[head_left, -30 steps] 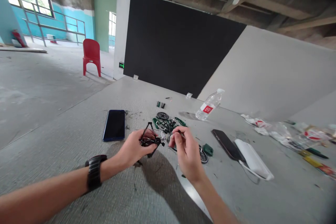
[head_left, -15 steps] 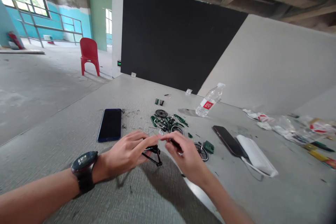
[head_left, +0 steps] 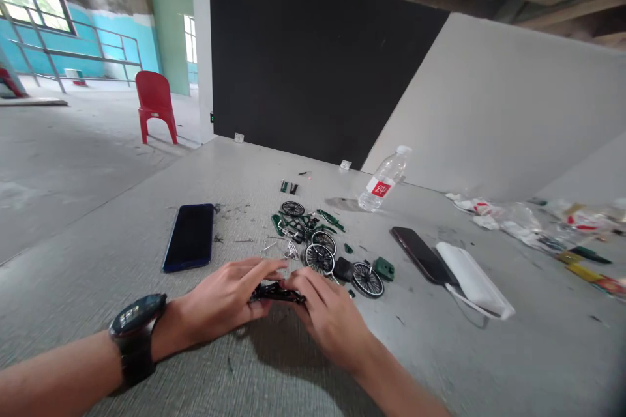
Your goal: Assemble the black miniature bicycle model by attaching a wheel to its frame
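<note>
Both hands low on table (head_left: 122,254), pinching one small black frame (head_left: 276,292) between them. Left hand (head_left: 222,303) curled, fingertips closed on frame's left end; right hand (head_left: 325,313) cupped over right end, fingers closed on it. Frame lies flat, just above tabletop. Step, as judged: fitting or pressing part into frame, though joint hidden under fingers. Loose wheels (head_left: 320,257) and green parts (head_left: 293,225) just beyond. Next move needs steady left grip, fine right-hand alignment.

Left hand (head_left: 222,300) and right hand (head_left: 325,313) meet, grip apparently closed.
</note>
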### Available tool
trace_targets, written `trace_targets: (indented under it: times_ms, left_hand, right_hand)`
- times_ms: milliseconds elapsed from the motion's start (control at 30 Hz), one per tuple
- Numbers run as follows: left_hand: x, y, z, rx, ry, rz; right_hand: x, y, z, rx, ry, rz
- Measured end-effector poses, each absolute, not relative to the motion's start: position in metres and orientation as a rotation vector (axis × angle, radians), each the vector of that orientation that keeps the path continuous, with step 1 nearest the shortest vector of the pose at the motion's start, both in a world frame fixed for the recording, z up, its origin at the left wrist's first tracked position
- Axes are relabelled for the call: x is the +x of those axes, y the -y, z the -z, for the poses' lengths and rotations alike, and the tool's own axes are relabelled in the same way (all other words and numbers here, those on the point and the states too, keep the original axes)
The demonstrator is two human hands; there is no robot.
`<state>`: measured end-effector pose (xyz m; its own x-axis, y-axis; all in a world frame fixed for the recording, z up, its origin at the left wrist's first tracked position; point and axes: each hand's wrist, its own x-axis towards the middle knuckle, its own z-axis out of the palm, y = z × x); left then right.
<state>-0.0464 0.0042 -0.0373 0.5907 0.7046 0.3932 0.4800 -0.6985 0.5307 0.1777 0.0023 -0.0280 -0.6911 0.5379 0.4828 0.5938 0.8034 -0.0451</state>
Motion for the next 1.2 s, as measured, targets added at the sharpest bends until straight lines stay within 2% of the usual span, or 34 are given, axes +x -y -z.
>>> trace_targets:
  times_ms: [400, 633, 767, 933, 1200]
  left_hand:
    - [-0.051, -0.011, 0.029, 2.679, -0.902, -0.912]
    - [-0.057, -0.014, 0.032, 2.703, -1.018, -0.935]
    - [-0.057, -0.015, 0.03, 2.752, -0.987, -0.911]
    - [-0.054, -0.012, 0.027, 2.771, -0.942, -0.918]
    - [-0.055, -0.012, 0.03, 2.771, -0.936, -0.934]
  right_hand:
    - [0.178, 0.001, 0.021, -0.854, 2.432, -0.064]
    - [0.199, -0.015, 0.006, -1.178, 2.342, -0.285]
    - [0.215, -0.052, -0.013, -1.376, 2.175, -0.213]
    - [0.212, -0.108, -0.012, -1.546, 2.371, -0.115]
    - [0.212, -0.126, 0.001, -1.489, 2.455, -0.173]
